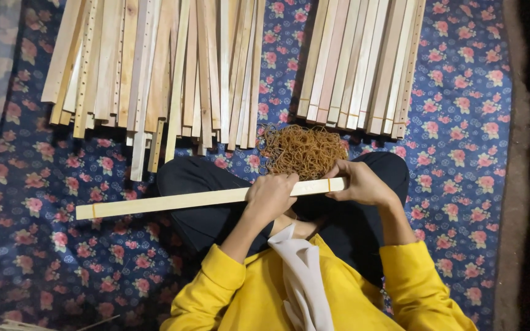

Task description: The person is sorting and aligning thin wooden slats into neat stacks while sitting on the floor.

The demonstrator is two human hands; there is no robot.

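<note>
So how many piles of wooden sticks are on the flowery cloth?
2. A big loose pile lies at the upper left, and a neater bundle at the upper right. Both run past the top edge, so more may be hidden.

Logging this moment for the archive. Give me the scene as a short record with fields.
left hand: grips the wooden slat bundle near its middle
right hand: holds the bundle's right end, beside a rubber band around it
rubber band pile: on the cloth, just beyond the hands
loose slats: far left
banded slats: far right
surface: floral cloth
</note>
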